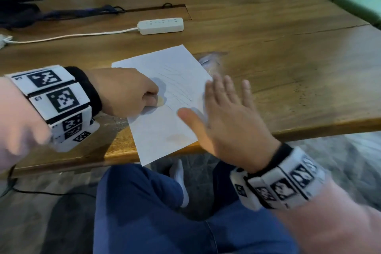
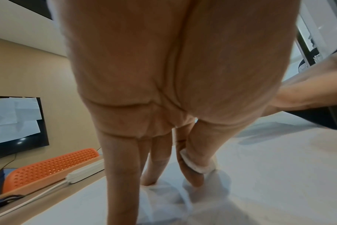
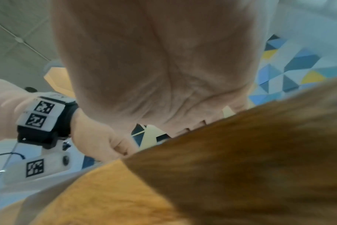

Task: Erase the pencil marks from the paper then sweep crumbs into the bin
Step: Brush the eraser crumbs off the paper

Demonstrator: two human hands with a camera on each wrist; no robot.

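A white paper sheet [image 1: 165,130] lies askew on the wooden table [image 1: 288,68], its near corner overhanging the front edge. Faint pencil lines [image 1: 177,82] cross its upper half. My left hand [image 1: 152,99] pinches a small pale eraser [image 1: 160,100] and holds it on the sheet left of the lines. The left wrist view shows the eraser [image 2: 194,165] between thumb and forefinger, low over the paper [image 2: 260,175]. My right hand [image 1: 222,109] lies flat with fingers spread on the paper's right edge. In the right wrist view only its palm [image 3: 154,68] shows. No bin is in view.
A white power strip [image 1: 160,25] with its cable lies behind the paper, a dark bag [image 1: 20,14] at the far left. An orange chair [image 2: 48,166] stands beyond the table. My legs in blue trousers [image 1: 144,212] are below the table's front edge [image 1: 309,130].
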